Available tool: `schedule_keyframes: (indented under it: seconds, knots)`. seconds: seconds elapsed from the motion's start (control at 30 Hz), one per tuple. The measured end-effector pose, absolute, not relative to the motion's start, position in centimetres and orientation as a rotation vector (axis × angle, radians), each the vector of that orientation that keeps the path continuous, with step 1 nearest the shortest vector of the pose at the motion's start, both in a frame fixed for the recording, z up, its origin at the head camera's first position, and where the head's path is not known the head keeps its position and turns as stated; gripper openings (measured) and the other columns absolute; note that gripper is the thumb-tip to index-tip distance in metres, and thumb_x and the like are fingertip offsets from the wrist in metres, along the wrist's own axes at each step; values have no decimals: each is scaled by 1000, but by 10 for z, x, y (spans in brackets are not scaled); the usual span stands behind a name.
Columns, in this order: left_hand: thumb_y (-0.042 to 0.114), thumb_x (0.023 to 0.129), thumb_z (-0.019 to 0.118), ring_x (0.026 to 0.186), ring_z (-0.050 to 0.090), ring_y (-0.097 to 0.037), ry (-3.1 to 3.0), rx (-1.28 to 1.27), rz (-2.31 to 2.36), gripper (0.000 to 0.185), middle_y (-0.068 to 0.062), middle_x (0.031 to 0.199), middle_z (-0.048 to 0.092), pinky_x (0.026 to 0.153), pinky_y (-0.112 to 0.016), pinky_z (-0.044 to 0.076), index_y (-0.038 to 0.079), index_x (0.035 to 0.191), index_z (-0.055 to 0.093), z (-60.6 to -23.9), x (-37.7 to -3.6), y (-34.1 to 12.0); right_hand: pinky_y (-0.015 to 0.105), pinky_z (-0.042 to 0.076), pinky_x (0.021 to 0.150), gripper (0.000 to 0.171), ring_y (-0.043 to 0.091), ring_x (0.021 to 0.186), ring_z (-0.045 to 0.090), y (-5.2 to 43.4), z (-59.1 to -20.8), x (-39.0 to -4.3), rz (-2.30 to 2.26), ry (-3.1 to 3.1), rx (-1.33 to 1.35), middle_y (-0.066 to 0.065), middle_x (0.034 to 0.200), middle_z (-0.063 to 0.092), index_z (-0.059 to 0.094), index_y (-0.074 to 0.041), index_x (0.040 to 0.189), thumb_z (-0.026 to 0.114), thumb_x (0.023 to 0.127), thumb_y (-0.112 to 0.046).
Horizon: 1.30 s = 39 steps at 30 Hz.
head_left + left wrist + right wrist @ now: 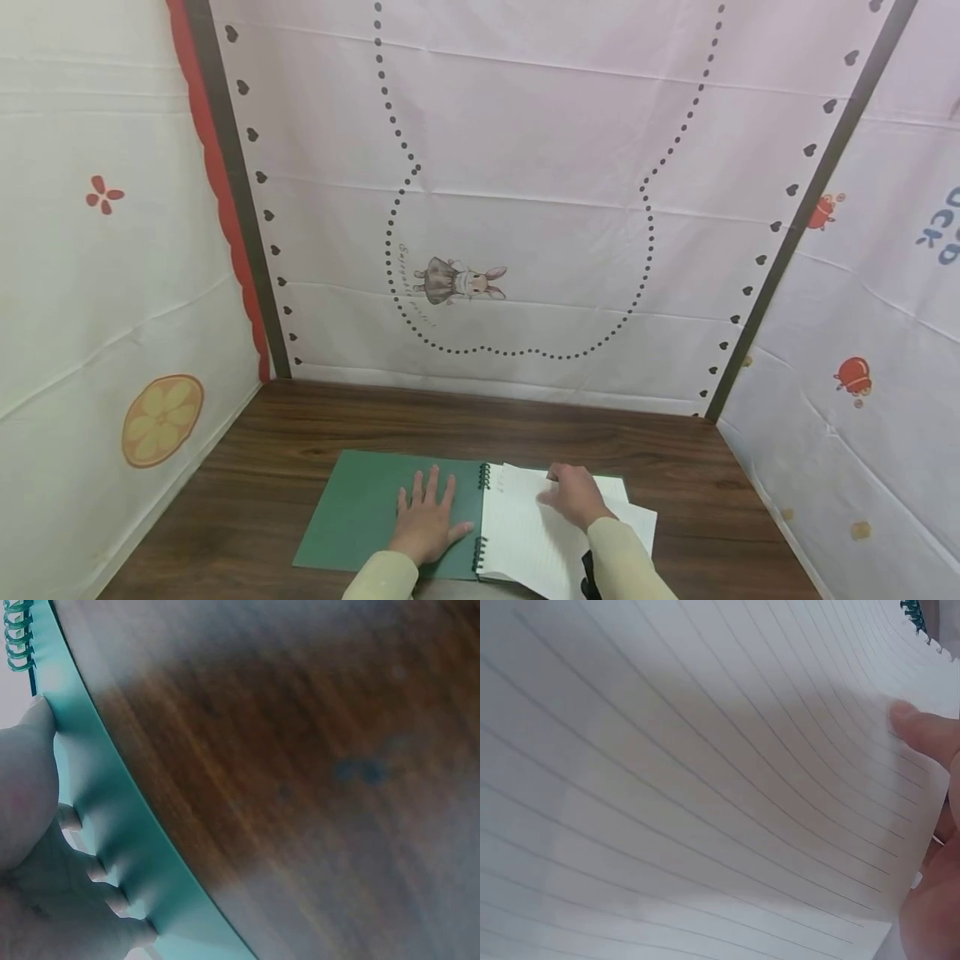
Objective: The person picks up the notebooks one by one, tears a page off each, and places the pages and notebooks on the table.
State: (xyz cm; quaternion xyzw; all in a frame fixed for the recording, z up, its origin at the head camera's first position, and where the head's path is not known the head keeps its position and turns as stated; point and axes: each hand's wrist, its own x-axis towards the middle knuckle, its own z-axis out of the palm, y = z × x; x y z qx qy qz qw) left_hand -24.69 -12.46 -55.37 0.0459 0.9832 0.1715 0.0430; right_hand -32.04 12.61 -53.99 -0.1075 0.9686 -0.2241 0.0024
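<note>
A spiral notebook with a green cover [362, 500] lies opened out, its lined white pages to the right of the dark wire coil [479, 553]. My left hand [426, 521] rests flat on the cover, fingers spread, thumb toward the coil. With my right hand [576, 495] I pinch a lined sheet [705, 780] near its edge, thumb on top and fingers beneath. This sheet lies skewed over the other pages, its lower right corner past them. In the right wrist view, a ragged row of holes [934, 646] shows along its edge beside the coil.
The notebook lies on a dark wood-grain table [450, 417]. Printed cloth walls stand behind [525, 250], at the left [67, 292] and at the right [900, 333]. A black strap-like item [588, 575] shows at my right wrist.
</note>
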Motion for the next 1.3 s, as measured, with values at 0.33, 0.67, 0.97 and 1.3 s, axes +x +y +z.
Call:
schedule_keyframes:
  seconds: [0.33, 0.67, 0.97, 1.3]
  knots:
    - [55, 90, 58, 145, 14, -50, 3002, 139, 540, 80, -24, 159, 19, 111, -71, 15, 6, 149, 36, -554, -246, -125, 48, 51, 83, 29, 27, 91, 65, 138, -544, -322, -727, 2914, -295, 8, 97, 71, 70, -6, 98, 82, 74, -16]
    - [57, 89, 57, 145, 14, -51, 3006, 146, 537, 80, -25, 159, 20, 110, -72, 15, 6, 149, 36, -555, -248, -126, 28, 39, 60, 15, 14, 64, 47, 146, -542, -323, -791, 2830, -410, -2, 68, 57, 63, -10, 72, 78, 76, -10]
    - [59, 90, 55, 145, 13, -51, 3002, 150, 525, 82, -24, 159, 18, 110, -72, 14, 7, 150, 35, -558, -249, -127, 25, 37, 56, 22, 12, 61, 45, 151, -542, -323, -775, 2819, -504, -4, 64, 54, 58, -9, 67, 77, 78, -9]
    - [59, 90, 55, 145, 14, -51, 3008, 145, 513, 82, -24, 159, 18, 110, -72, 15, 8, 149, 35, -558, -249, -126, 25, 32, 53, 34, 10, 60, 41, 157, -542, -325, -701, 2810, -523, -7, 60, 42, 46, -14, 63, 76, 79, -10]
